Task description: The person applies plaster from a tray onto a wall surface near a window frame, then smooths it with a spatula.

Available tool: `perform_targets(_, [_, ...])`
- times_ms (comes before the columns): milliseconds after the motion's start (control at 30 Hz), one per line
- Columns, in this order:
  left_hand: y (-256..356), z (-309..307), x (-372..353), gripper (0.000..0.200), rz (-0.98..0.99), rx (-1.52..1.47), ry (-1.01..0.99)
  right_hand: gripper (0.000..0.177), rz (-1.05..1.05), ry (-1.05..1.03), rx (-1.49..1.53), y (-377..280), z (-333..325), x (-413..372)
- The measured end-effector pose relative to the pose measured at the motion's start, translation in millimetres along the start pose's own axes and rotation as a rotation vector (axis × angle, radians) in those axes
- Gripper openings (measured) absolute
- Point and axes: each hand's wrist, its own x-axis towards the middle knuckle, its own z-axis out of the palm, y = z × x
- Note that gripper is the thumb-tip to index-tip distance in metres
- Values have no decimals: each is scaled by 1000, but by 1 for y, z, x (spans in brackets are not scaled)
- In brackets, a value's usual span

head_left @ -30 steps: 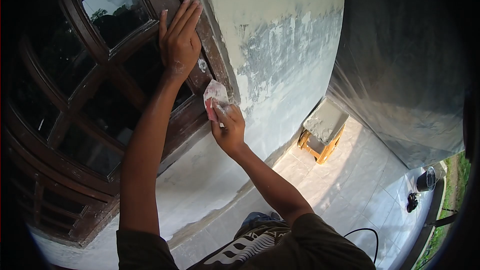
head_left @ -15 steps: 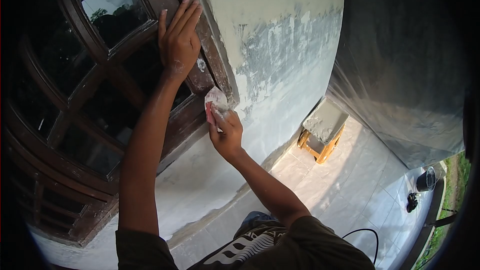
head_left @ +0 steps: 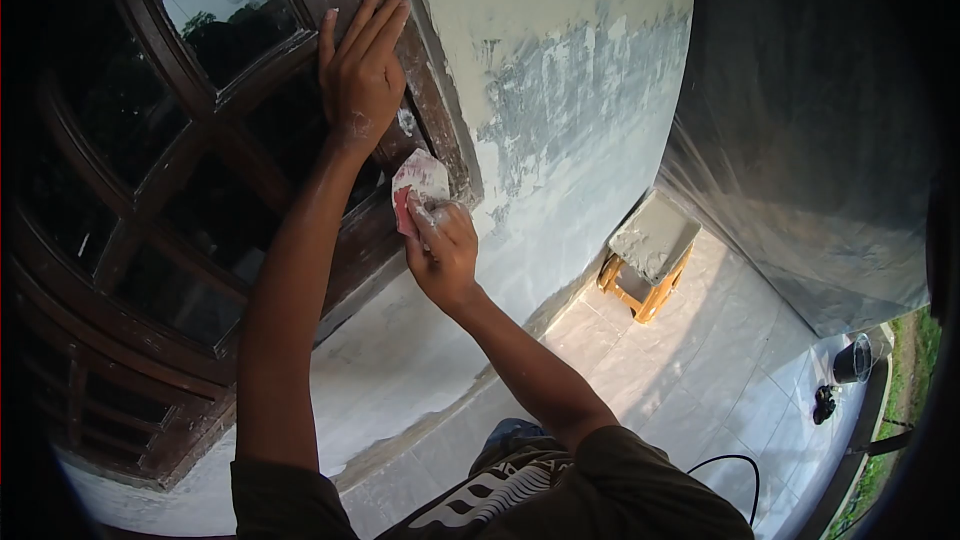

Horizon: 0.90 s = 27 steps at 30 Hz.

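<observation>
The right hand keeps a tight grip on a dusty red-backed sandpaper sheet, pressed against the dark window frame just left of the plastered wall. The left hand lies flat and open on the frame, just above.

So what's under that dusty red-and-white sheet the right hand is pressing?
The dark brown wooden window frame, near its edge with the pale plastered wall. The right hand presses the dusty red-and-white sheet on it; the wood directly beneath is covered.

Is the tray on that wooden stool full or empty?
Full, apparently: grey plaster-like material covers the tray up near its rim, atop the stool.
</observation>
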Motion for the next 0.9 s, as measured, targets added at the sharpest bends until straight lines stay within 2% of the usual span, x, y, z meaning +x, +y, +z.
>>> perform_targets(33, [0, 0, -1, 41, 10, 6, -4, 46, 4, -1, 2, 0, -3, 6])
perform_targets(167, [1, -1, 0, 41, 5, -7, 1, 45, 41, 268, -158, 37, -5, 60])
perform_targets(300, [1, 0, 1, 41, -7, -38, 14, 55, 38, 140, -181, 41, 19, 73])
perform_targets(400, [0, 2, -1, 41, -8, -67, 34, 47, -4, 179, -152, 0, 18, 57])
perform_targets(467, [-2, 3, 0, 41, 0, -90, 54, 41, 6, 307, 48, -17, 15, 48])
perform_targets(500, [-3, 4, -1, 41, 0, -89, 52, 37, 8, 354, 16, -13, 9, 51])
perform_targets(567, [-2, 3, -1, 41, 0, -76, 49, 43, 224, 307, -25, 0, -1, 60])
perform_targets(667, [0, 1, 0, 41, -11, -58, 31, 44, 249, 357, -61, 30, 7, 87])
perform_targets(700, [0, 1, 1, 41, -10, -57, 34, 44, 246, 358, -60, 31, 12, 85])
perform_targets(767, [0, 1, 0, 41, -13, -39, 21, 45, 149, 210, -120, 22, 19, 81])
perform_targets(800, [1, 2, 0, 41, -7, -41, 21, 46, 75, 226, -52, 12, 21, 73])
perform_targets(833, [0, 3, 0, 41, -11, -47, 26, 46, 118, 187, 14, 1, 20, 61])
perform_targets(900, [-1, 4, 1, 40, -15, -49, 29, 47, 23, 287, 36, -10, 18, 62])
